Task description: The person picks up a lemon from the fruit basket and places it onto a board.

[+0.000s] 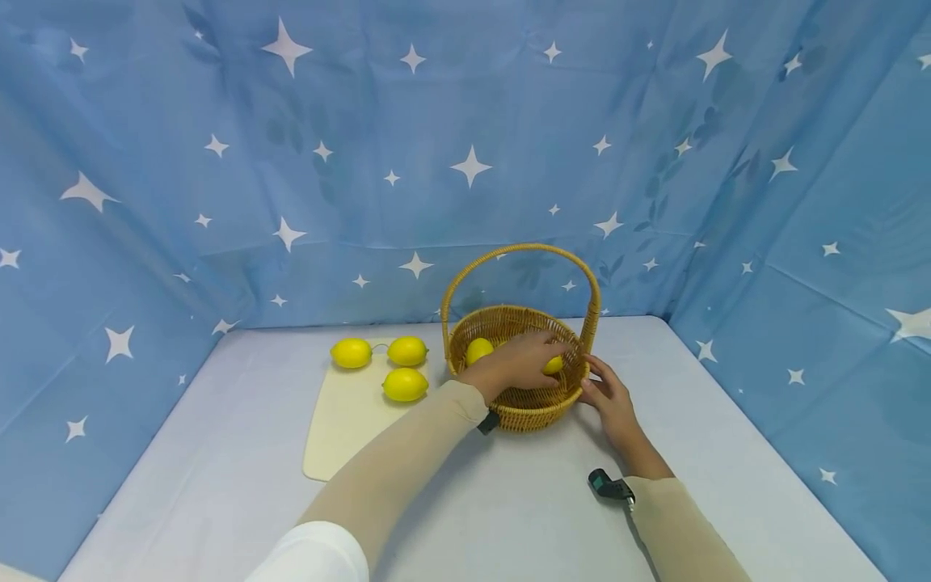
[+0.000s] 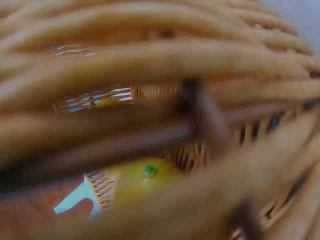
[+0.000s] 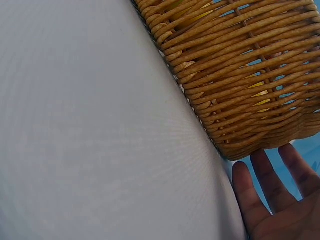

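A woven wicker basket (image 1: 525,408) with an arched handle stands on the table, right of centre. My left hand (image 1: 541,356) reaches inside it and its fingers curl over a yellow lemon (image 1: 554,365). A second lemon (image 1: 478,350) lies at the basket's left side. In the left wrist view a lemon (image 2: 142,180) shows through blurred wicker. My right hand (image 1: 600,386) rests with straight fingers (image 3: 260,192) against the basket's outer right wall (image 3: 240,75). Three more lemons (image 1: 351,353) (image 1: 407,351) (image 1: 405,385) sit on a pale cutting board (image 1: 345,436) to the left.
The pale grey table (image 1: 509,517) is enclosed by blue star-patterned cloth (image 1: 465,162) at the back and both sides. A small black wrist camera (image 1: 609,485) sits at my right wrist.
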Tool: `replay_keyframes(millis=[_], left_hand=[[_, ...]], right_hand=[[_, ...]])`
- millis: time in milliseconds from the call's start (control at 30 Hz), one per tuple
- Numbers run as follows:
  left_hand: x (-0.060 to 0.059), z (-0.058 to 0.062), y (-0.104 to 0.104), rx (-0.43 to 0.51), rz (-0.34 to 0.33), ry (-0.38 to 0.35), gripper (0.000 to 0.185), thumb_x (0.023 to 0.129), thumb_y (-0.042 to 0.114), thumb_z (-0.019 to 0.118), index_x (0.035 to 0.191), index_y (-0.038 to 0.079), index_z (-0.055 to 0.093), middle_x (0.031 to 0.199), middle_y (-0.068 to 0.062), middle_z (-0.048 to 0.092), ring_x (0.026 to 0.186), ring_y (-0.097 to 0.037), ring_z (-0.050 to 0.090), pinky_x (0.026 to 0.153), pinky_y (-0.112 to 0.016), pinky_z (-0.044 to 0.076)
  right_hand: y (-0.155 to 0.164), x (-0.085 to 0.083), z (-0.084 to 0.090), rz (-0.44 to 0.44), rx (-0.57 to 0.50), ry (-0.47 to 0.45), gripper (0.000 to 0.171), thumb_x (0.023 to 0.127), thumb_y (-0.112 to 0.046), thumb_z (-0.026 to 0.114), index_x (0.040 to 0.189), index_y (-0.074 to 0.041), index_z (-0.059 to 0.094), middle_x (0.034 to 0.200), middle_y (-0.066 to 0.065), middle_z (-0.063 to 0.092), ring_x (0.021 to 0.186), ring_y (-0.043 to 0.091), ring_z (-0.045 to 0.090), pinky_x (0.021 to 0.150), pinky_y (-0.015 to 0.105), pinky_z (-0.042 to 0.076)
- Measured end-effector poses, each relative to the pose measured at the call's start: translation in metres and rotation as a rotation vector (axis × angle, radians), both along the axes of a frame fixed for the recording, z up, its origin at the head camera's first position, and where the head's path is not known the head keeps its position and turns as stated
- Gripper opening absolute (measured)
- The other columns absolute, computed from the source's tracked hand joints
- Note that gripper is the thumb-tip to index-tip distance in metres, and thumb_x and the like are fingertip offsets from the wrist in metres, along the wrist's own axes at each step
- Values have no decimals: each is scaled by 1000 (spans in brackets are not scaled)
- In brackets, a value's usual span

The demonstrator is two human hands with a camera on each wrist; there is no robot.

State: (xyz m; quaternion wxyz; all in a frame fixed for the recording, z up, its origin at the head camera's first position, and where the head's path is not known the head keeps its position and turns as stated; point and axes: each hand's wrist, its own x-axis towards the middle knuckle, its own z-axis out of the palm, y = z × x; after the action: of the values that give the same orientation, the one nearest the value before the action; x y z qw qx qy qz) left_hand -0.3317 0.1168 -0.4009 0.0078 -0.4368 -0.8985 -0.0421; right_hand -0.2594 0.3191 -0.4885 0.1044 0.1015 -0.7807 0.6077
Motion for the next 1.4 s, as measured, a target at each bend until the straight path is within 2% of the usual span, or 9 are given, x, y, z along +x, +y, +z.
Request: replay_keyframes(millis=[300, 467, 633, 733, 800, 1000, 1200, 1400], left_hand=[[-5, -12, 0, -10, 33, -40, 72, 92, 45, 65, 154, 34, 29, 158, -8, 23, 143, -25, 25, 114, -45, 22], [-6, -17, 1, -18, 40, -55, 74, 92, 43, 66, 154, 37, 27, 160, -10, 19, 143, -30, 25, 115, -48, 18], [-6, -18, 0, -7, 41, -46, 73, 91, 43, 67, 153, 37, 29, 157, -8, 27, 142, -32, 26, 114, -48, 20], [-7, -19, 0, -10, 32, -36, 73, 91, 43, 67, 153, 36, 31, 153, -4, 35, 141, -30, 28, 114, -48, 20], [-7, -20, 1, -16, 20, -25, 72, 90, 42, 68, 152, 36, 33, 150, -2, 41, 140, -29, 31, 114, -49, 20], [-4, -20, 2, -22, 19, -56, 73, 87, 40, 73, 150, 36, 37, 145, 4, 47, 137, -25, 36, 114, -50, 19], [-3, -21, 2, -24, 18, -49, 73, 83, 44, 76, 147, 35, 42, 140, 4, 51, 132, -22, 41, 113, -50, 20], [-3, -22, 3, -6, -17, -46, 60, 85, 42, 75, 139, 38, 51, 131, 11, 56, 127, -18, 46, 113, -53, 19]], right_hand=[[-1, -2, -2, -23, 18, -7, 53, 103, -25, 51, 152, -19, 32, 150, 18, 30, 119, 38, 53, 84, 26, 53], [-4, 4, 6, 10, -4, 5, 52, 103, -16, 49, 152, -11, 31, 149, 24, 28, 118, 46, 51, 83, 26, 53], [-11, 15, 22, 24, 1, 18, 53, 103, -11, 48, 151, -3, 29, 147, 29, 29, 118, 51, 48, 84, 30, 54], [-12, 16, 24, 21, 9, 19, 53, 103, -11, 48, 151, -2, 28, 147, 28, 30, 119, 49, 49, 84, 28, 53], [-9, 12, 18, 22, -1, 18, 53, 103, -11, 48, 151, -3, 29, 148, 27, 30, 119, 46, 50, 83, 27, 53], [0, 0, -1, -1, -13, 9, 51, 103, -17, 49, 152, -13, 33, 149, 20, 31, 113, 25, 58, 83, 24, 53], [0, -2, -3, -5, -11, 11, 50, 103, -23, 51, 151, -19, 35, 150, 16, 31, 117, 29, 55, 84, 25, 53], [1, -1, -4, -3, -10, 14, 51, 103, -24, 52, 150, -19, 36, 150, 15, 32, 112, 16, 58, 83, 25, 53]])
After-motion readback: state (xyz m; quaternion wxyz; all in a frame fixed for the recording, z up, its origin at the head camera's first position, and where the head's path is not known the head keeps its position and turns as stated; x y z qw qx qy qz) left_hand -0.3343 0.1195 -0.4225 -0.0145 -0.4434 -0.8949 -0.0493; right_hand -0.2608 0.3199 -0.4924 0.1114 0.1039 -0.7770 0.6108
